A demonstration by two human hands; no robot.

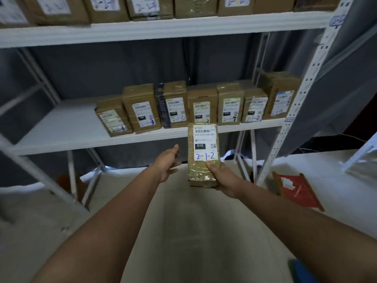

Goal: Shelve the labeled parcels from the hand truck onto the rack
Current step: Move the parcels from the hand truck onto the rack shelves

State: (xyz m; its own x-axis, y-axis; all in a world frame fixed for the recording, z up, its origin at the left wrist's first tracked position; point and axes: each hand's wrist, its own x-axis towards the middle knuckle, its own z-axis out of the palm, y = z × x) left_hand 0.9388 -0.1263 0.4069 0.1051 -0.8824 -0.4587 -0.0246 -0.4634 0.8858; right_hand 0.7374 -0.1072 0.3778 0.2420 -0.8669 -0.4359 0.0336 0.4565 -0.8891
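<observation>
Seven parcels (140, 108) already stand on the middle shelf (61, 127). Right hand (224, 180) fingers clamped on parcel 2-1-2 (204, 152), not yet shelved; left hand (167, 162) fingers loosely apart, empty.

Middle shelf (61, 127): bare board on its left half offers hand access, while a row of upright parcels (183, 107) fills the right half up to the perforated upright (306, 92).
</observation>
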